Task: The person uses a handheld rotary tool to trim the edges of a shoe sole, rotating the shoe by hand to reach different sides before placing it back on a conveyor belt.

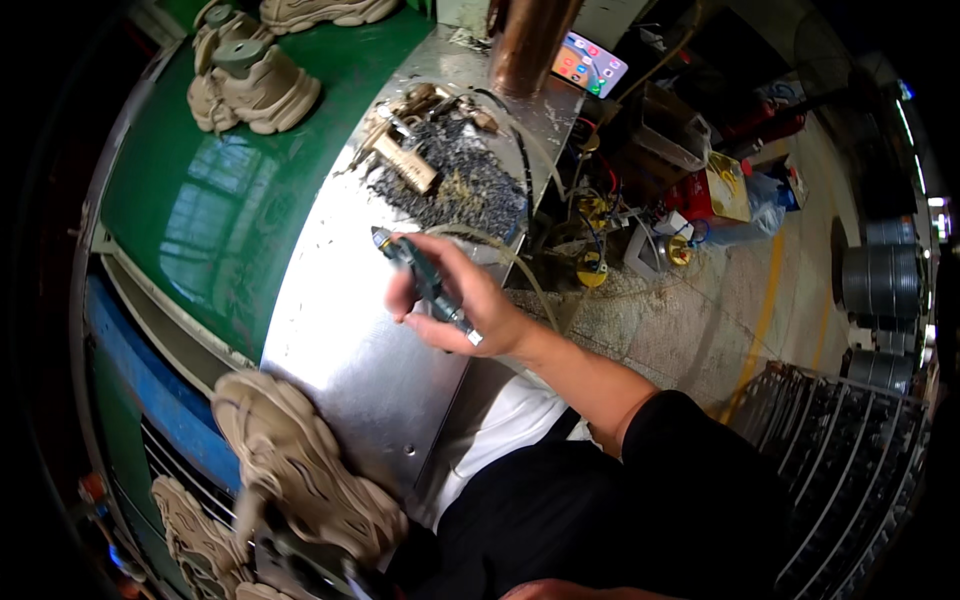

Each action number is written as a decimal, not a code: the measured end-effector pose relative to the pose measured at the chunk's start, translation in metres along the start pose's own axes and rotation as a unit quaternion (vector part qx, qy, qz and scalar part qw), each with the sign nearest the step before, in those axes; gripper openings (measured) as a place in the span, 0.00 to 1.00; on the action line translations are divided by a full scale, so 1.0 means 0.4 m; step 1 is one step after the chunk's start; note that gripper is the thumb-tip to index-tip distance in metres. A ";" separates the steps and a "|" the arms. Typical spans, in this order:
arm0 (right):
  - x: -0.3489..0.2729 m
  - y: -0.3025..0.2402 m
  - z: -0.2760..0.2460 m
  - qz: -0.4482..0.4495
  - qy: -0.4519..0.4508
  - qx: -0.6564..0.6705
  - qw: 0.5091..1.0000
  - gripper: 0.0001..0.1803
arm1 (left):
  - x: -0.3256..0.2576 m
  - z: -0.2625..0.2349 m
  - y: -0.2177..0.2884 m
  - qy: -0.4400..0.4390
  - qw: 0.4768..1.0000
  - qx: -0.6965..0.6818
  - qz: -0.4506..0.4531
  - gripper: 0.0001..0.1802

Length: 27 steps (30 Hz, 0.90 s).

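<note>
My right hand is shut around a slim green pen-shaped air tool, its metal tip pointing up and left. It hovers over a shiny metal worktop, and a clear hose loops away from the tool. A beige chunky shoe sits at the worktop's near corner, below and left of the hand, apart from it. Only a sliver of skin shows at the lower edge, and my left hand itself is out of sight.
Two more beige shoes lie on a green belt at the left. A wooden brush and dark shavings sit at the worktop's far end. Behind stand a copper pipe, a lit screen and cluttered boxes. Wire racks stand at the right.
</note>
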State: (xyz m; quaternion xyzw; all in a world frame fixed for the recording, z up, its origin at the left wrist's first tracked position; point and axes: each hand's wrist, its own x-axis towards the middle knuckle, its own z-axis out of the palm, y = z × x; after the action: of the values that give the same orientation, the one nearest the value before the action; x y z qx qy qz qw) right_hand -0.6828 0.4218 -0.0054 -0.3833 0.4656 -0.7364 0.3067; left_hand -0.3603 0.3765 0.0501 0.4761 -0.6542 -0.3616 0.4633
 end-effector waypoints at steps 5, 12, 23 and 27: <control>0.013 -0.017 -0.024 -0.024 0.006 -0.031 0.999 0.41 | 0.336 0.292 0.086 -0.085 0.992 -0.090 0.025 0.34; 0.028 -0.003 -0.005 -0.060 0.022 -0.183 0.981 0.41 | 0.734 0.693 0.021 -0.191 0.970 -0.126 -0.080 0.35; 0.004 -0.006 0.022 0.039 0.042 -0.101 0.993 0.40 | 0.854 -0.270 -0.338 0.014 0.866 0.455 0.206 0.40; 0.013 -0.014 0.021 0.067 0.056 -0.029 0.996 0.40 | 0.852 -0.710 -0.363 -0.004 0.771 0.609 -0.187 0.43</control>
State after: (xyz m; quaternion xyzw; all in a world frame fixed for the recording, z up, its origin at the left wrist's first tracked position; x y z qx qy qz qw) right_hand -0.6791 0.4158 0.0033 -0.3184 0.5276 -0.7207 0.3176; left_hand -0.0886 -0.0006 0.0943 0.7700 -0.6372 0.0309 -0.0033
